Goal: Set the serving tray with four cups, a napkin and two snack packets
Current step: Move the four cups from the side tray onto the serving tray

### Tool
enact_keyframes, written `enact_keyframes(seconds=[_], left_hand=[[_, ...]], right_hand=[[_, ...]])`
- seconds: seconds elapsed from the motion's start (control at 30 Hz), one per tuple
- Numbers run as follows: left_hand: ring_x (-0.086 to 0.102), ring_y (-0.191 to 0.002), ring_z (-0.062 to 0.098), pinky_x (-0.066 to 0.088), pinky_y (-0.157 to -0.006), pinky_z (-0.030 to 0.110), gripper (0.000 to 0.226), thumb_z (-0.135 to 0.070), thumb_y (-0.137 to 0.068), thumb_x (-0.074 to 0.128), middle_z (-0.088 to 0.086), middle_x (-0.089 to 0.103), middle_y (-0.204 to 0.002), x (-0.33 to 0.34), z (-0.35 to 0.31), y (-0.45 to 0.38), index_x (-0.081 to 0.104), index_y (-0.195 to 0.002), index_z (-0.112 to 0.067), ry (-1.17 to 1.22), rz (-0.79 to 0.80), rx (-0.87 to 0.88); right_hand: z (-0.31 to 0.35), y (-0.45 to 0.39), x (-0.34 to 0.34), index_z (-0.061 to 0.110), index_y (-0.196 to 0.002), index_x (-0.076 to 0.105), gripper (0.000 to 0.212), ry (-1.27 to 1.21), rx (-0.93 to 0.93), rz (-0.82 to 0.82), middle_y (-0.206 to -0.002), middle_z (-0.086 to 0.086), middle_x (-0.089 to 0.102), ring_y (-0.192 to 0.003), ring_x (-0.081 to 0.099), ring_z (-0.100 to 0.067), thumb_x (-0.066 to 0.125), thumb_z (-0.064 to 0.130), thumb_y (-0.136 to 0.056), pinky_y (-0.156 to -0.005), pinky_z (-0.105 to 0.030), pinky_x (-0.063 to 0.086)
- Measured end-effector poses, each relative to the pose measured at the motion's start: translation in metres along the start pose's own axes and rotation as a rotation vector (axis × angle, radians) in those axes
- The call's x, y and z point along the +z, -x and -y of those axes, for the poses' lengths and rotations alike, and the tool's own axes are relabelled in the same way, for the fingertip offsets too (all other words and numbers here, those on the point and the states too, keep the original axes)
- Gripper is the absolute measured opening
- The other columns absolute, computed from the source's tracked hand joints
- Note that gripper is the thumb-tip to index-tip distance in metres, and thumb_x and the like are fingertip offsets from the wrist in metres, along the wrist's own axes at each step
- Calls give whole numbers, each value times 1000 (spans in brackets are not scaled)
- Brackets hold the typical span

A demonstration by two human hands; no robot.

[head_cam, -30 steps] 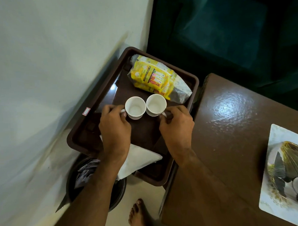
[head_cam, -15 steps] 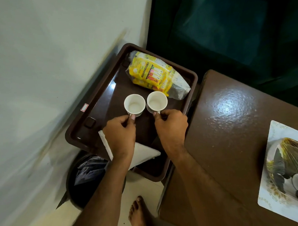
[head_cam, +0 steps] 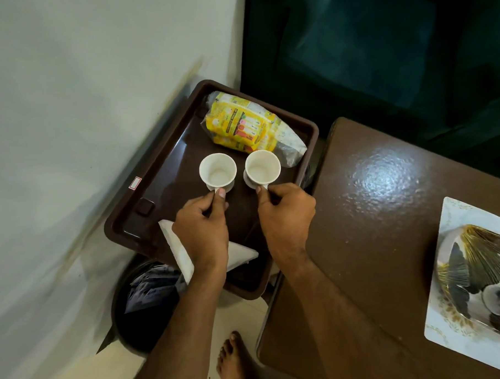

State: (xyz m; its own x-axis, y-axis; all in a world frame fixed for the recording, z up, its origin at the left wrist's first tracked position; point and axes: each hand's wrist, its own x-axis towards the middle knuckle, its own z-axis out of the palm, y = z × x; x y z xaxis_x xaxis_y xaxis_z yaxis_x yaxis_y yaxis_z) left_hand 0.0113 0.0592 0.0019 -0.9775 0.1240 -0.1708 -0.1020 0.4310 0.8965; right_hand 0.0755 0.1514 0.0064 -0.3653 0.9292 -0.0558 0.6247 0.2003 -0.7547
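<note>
A dark brown serving tray stands against the wall. Two white cups sit side by side at its middle with a small gap between them. My left hand pinches the handle of the left cup, and my right hand pinches the handle of the right cup. A white shape shows under each cup; I cannot tell what it is. Yellow snack packets lie at the tray's far end. A white folded napkin lies at the near end, partly under my left wrist.
A black bin with a dark liner stands on the floor under the tray's near corner. A glossy brown table lies to the right and carries a patterned rectangular plate. A dark green armchair is behind. My bare foot is below.
Both hands have slid from the cups' sides to their near side, gripping the handles. The cups, touching before, now stand slightly apart.
</note>
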Motion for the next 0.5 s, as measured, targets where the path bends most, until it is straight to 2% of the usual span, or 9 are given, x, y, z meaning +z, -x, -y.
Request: enact_keyframes(seconds=[0.1, 0.27, 0.3, 0.43, 0.5], left_hand=[[76, -81, 19, 58, -81, 30, 18, -22, -96, 73, 10, 79, -85, 4, -12, 10, 83, -97, -7, 20, -11, 19], [75, -79, 17, 58, -82, 32, 18, -23, -96, 73, 9, 78, -87, 20, -32, 41, 83, -94, -8, 16, 0, 55], [74, -78, 15, 57, -81, 29, 18, -23, -96, 73, 8, 78, -86, 25, -36, 51, 83, -93, -9, 11, 6, 66], [68, -73, 5, 42, -68, 3, 20, -24, -97, 72, 6, 77, -82, 49, -50, 92, 83, -90, -9, -24, 45, 116], [68, -72, 5, 40, -66, 1, 20, -24, -97, 72, 6, 77, -82, 64, -54, 115, 84, -90, -9, -17, 70, 121]], right_hand=[[-4, -1, -16, 10, -75, 79, 19, -17, -16, -18, -68, -2, 67, -61, 60, -12, 76, 24, -88, -62, -20, 43], [-18, -3, -58, 11, -74, 79, 16, -34, -41, -65, -66, -2, 66, -59, 56, -10, 77, 22, -86, -53, -5, 35], [-23, -4, -68, 11, -74, 79, 16, -38, -42, -75, -67, -2, 66, -58, 56, -9, 77, 21, -86, -53, -4, 36], [-47, -7, -113, 11, -71, 78, 17, -62, -39, -100, -66, -1, 66, -58, 58, -8, 77, 20, -87, -54, -9, 41], [-63, -8, -138, 11, -74, 79, 16, -61, -30, -123, -68, -1, 68, -60, 61, -11, 77, 20, -87, -54, -13, 43]])
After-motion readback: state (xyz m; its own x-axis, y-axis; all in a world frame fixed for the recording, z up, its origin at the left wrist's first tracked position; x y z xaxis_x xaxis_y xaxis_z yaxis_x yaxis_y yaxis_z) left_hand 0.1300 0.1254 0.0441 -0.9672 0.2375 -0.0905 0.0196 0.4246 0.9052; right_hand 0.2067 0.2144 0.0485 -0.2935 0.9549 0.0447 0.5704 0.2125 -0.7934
